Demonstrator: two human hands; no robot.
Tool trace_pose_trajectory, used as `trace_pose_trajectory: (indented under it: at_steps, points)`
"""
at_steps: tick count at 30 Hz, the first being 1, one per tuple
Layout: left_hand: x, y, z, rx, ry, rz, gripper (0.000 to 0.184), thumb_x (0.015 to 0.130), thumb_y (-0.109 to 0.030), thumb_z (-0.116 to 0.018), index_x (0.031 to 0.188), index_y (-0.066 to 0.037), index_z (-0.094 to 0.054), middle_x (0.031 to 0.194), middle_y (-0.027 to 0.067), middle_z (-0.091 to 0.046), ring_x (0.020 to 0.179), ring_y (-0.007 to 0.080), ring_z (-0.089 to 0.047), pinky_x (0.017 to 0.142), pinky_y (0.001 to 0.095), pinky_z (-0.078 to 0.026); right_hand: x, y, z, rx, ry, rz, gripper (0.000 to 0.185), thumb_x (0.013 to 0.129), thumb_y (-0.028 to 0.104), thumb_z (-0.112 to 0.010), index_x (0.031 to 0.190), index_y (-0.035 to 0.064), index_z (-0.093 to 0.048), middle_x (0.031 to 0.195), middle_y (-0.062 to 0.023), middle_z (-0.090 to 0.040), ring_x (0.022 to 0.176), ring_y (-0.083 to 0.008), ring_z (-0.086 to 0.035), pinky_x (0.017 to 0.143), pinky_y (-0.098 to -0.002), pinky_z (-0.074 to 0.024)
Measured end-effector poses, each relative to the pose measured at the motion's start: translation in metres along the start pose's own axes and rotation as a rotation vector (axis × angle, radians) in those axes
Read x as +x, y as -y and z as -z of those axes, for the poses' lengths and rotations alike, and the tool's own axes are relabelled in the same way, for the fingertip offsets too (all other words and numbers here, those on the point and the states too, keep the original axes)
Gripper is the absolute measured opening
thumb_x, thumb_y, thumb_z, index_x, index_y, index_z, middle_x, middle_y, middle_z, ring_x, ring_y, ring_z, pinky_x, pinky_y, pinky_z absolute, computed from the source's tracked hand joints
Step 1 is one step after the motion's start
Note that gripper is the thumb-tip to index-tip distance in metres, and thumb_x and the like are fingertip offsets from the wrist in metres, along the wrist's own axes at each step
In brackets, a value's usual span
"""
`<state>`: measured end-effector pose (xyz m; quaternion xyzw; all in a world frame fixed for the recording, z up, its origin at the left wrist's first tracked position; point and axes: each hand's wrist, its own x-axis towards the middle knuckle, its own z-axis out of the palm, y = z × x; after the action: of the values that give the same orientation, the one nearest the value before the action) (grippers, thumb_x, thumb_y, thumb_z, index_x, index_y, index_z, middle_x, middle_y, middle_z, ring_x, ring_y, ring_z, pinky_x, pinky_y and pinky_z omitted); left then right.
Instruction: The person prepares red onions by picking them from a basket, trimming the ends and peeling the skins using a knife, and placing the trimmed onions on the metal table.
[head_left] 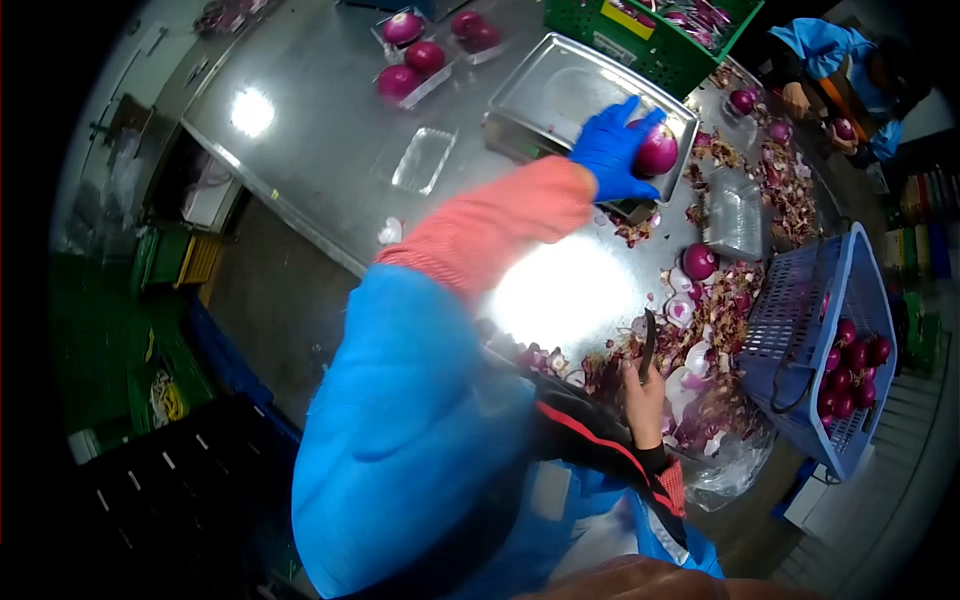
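Observation:
My left hand [612, 152], in a blue glove, has its fingers spread around a peeled red onion [656, 150] over the right end of a metal tray [560, 85]. Lower down, my bare right hand [643, 400] is closed on a small dark knife [649, 345], its blade pointing up. Around the knife lie onion skins [720, 325] in a loose heap. Another red onion [699, 262] rests on the skins above that hand.
A clear plastic tray [735, 215] lies right of the metal tray. A blue basket [790, 320] holds several onions at the right. Packed onions [400, 80] sit at the upper left, a green crate [665, 50] at the top. A co-worker [840, 80] works at the upper right.

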<state>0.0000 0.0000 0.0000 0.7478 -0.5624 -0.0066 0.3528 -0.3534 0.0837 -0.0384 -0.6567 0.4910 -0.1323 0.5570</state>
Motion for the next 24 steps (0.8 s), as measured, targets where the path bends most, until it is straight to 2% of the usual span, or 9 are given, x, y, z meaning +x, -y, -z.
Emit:
trace_pose_trajectory:
  at_steps: [2,4,7,11,15,18,21,23,24]
  points:
    - [0.023,-0.022,-0.013,0.117,0.13,0.068,0.104,0.058,-0.052,-0.084,0.146,-0.028,-0.033,0.15,0.0212,-0.029,0.134,0.0409,-0.036,0.106,0.0468,-0.039,-0.007,0.01,-0.004,0.003,-0.056,-0.004,0.019,0.093,0.02,-0.065,0.082,0.0042,-0.062,0.067,0.005,-0.053,0.062,-0.0036,-0.044,0.053,-0.0225,-0.0344]
    - [0.066,-0.012,-0.034,0.199,0.369,0.173,0.085,0.059,-0.046,-0.084,0.134,-0.028,-0.048,0.134,0.0181,-0.046,0.121,0.0384,-0.049,0.097,0.0468,-0.047,0.007,-0.002,-0.003,0.089,-0.08,0.006,0.018,0.095,0.02,-0.063,0.083,0.0056,-0.059,0.065,0.0063,-0.05,0.055,-0.0031,-0.041,0.048,-0.0218,-0.0305]
    - [0.066,-0.002,-0.03,0.067,0.305,0.171,0.075,0.061,-0.043,-0.082,0.128,-0.026,-0.053,0.124,0.0165,-0.051,0.112,0.0368,-0.055,0.095,0.0452,-0.049,0.003,-0.01,0.002,0.143,-0.103,-0.03,0.019,0.095,0.021,-0.063,0.085,0.0059,-0.058,0.064,0.0063,-0.048,0.051,-0.0032,-0.04,0.045,-0.0215,-0.0292]
    - [0.015,0.041,-0.007,-0.169,-0.124,0.119,0.073,0.06,-0.027,-0.085,0.124,-0.012,-0.054,0.119,0.0169,-0.052,0.106,0.036,-0.057,0.094,0.0433,-0.048,0.011,-0.028,0.008,0.137,-0.115,-0.017,0.02,0.095,0.024,-0.063,0.087,0.0057,-0.059,0.063,0.0054,-0.049,0.05,-0.0038,-0.042,0.043,-0.022,-0.0305]
    - [-0.044,0.088,0.063,-0.083,-0.478,0.337,0.073,0.059,-0.023,-0.087,0.122,-0.01,-0.053,0.116,0.016,-0.054,0.108,0.0335,-0.054,0.094,0.0423,-0.046,0.019,-0.022,0.011,0.123,-0.066,-0.015,0.019,0.095,0.022,-0.061,0.092,0.003,-0.062,0.066,0.0049,-0.051,0.054,-0.0056,-0.044,0.048,-0.0237,-0.0345]
    - [-0.097,0.164,0.082,0.182,-0.516,0.389,0.071,0.061,-0.026,-0.086,0.121,-0.007,-0.054,0.115,0.0168,-0.056,0.107,0.0345,-0.055,0.094,0.0435,-0.045,0.023,-0.012,0.009,0.022,-0.056,0.066,0.022,0.094,0.02,-0.061,0.104,0.0016,-0.066,0.067,0.0025,-0.055,0.058,-0.007,-0.047,0.052,-0.0257,-0.0391]
    - [-0.125,0.2,0.091,0.185,-0.455,0.633,0.066,0.062,-0.029,-0.083,0.116,0.002,-0.061,0.102,0.0218,-0.068,0.092,0.0364,-0.067,0.081,0.0415,-0.054,0.022,-0.012,0.01,-0.089,-0.089,0.121,0.022,0.092,0.021,-0.063,0.094,-0.0007,-0.063,0.074,-0.0053,-0.063,0.068,-0.0135,-0.056,0.064,-0.029,-0.0449]
    - [-0.164,0.296,0.069,0.247,-0.344,0.687,0.077,0.072,-0.036,-0.076,0.132,0.002,-0.05,0.121,0.0262,-0.061,0.112,0.0376,-0.06,0.095,0.0417,-0.047,0.022,-0.022,0.016,0.036,-0.024,0.011,0.022,0.091,0.022,-0.064,0.097,-0.0002,-0.064,0.076,-0.0086,-0.064,0.069,-0.0155,-0.058,0.066,-0.0305,-0.0466]
    - [-0.156,0.26,0.081,0.355,-0.208,0.76,0.085,0.075,-0.045,-0.072,0.139,0.003,-0.042,0.131,0.0289,-0.053,0.122,0.0394,-0.053,0.102,0.0429,-0.042,0.019,-0.021,0.019,0.052,-0.035,0.045,0.024,0.091,0.022,-0.064,0.098,-0.0007,-0.064,0.079,-0.0098,-0.066,0.071,-0.0176,-0.06,0.067,-0.0322,-0.0475]
